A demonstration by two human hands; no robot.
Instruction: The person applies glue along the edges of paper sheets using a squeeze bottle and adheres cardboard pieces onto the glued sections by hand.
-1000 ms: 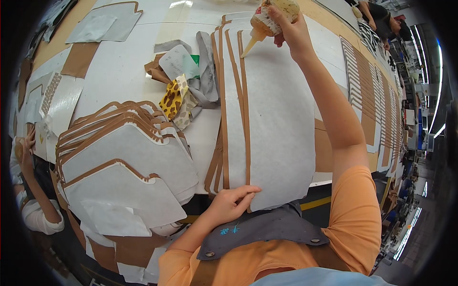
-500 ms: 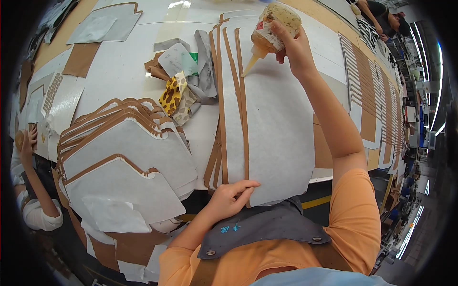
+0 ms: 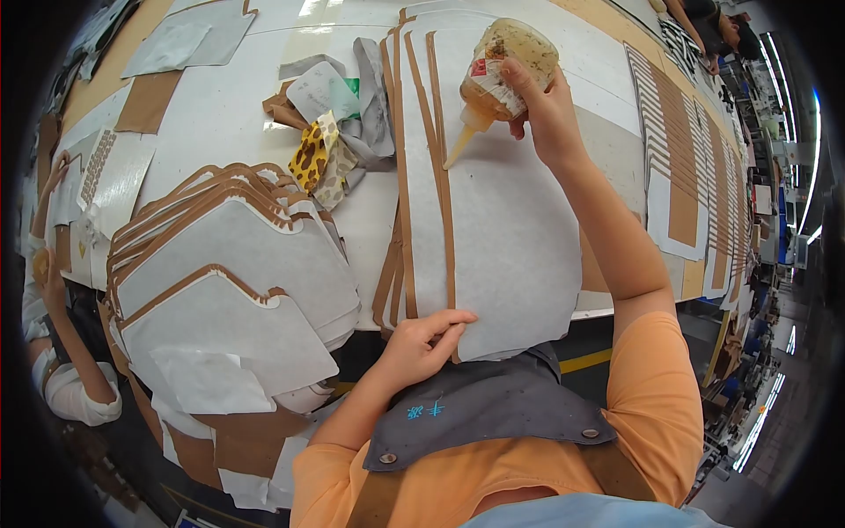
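Note:
My right hand (image 3: 547, 110) is wrapped round a squeeze glue bottle (image 3: 510, 66), tipped nozzle down. Its pale nozzle tip is at the brown edge strip (image 3: 449, 229) of the top white-backed panel (image 3: 519, 255). My left hand (image 3: 427, 346) has its fingers closed at the near end of that strip, holding the panel's near left corner. More brown-edged panels (image 3: 424, 185) lie fanned out under and left of the top one. Whether a line of glue lies on the strip is too fine to make out.
A stack of notched brown-edged panels (image 3: 238, 255) stands at the left. Fabric scraps (image 3: 312, 158) and grey strips lie behind it. Striped pieces (image 3: 673, 158) lie in rows at the right. At far left a co-worker's arm (image 3: 75, 343) reaches in; another person (image 3: 704, 31) is at upper right.
The nozzle tip has moved along the brown strip, nearer to me. My left hand still holds the near corner. At far left, a co-worker's hand has come up onto the table.

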